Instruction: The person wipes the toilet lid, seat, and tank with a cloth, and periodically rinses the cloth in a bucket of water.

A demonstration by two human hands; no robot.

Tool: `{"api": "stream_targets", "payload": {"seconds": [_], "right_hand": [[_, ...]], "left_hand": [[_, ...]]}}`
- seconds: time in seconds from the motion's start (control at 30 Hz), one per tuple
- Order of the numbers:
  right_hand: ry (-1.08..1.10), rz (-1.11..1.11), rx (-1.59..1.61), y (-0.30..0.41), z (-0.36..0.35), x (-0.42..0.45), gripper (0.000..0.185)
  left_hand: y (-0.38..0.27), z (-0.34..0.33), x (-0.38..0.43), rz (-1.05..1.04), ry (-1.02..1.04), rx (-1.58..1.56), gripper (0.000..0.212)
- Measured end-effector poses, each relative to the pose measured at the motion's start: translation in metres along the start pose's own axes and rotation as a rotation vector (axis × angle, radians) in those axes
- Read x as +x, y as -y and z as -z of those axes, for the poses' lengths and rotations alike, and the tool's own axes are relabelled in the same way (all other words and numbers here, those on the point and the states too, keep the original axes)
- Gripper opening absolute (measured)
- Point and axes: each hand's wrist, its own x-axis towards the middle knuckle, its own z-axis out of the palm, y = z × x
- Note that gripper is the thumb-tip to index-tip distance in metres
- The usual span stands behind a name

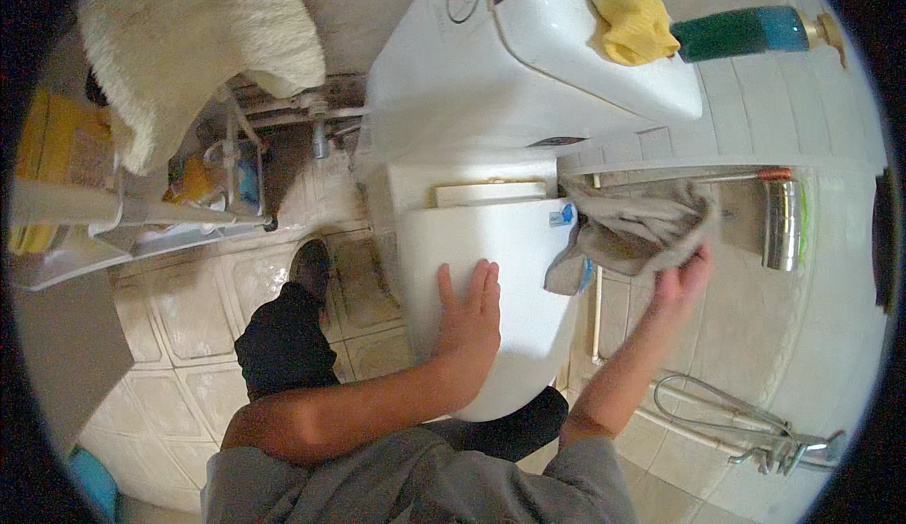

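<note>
My left hand (470, 319) lies palm down, fingers spread, on the closed white toilet lid (524, 311). To its right, my right hand (683, 276) grips the lower edge of a grey-beige cloth (630, 230), which hangs in loose folds by the lid's right edge. A blue sticker (564, 215) is on the lid close to the cloth. Something blue shows partly behind the cloth's lower end; what it is, I cannot tell.
Behind the lid stands a large white appliance (460, 85), topped by a yellow cloth (637, 32) beside a green bottle (743, 32). A metal cylinder (781, 226) is at right, a shower mixer (793, 446) lower right. A wheeled rack (170, 216) and fluffy cream mat (205, 35) are left.
</note>
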Motion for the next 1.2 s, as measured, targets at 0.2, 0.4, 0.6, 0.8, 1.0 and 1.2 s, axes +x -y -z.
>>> {"api": "stream_targets", "payload": {"seconds": [0.2, 0.4, 0.6, 0.8, 1.0, 1.2], "right_hand": [[0.744, 0.103, -0.02, 0.067, 0.003, -0.022, 0.047], [0.49, 0.198, -0.95, -0.067, 0.058, 0.077, 0.036], [0.698, 0.368, -1.455, -0.159, -0.009, 0.019, 0.033], [0.666, 0.85, -1.488, -0.18, 0.018, -0.07, 0.045], [0.673, 0.568, -1.643, -0.148, 0.1, -0.185, 0.052], [0.368, 0.8, -1.726, -0.168, 0.053, -0.083, 0.05]], "left_hand": [[0.003, 0.001, 0.001, -0.005, 0.025, 0.006, 0.06], [-0.001, 0.009, -0.003, -0.059, -0.013, 0.035, 0.054], [0.005, 0.017, -0.008, -0.059, 0.083, 0.138, 0.055], [0.005, -0.001, 0.0, -0.065, -0.003, 0.145, 0.071], [0.014, 0.0, 0.001, -0.092, 0.063, 0.103, 0.115], [0.008, 0.017, 0.003, -0.125, 0.228, 0.117, 0.095]]}}
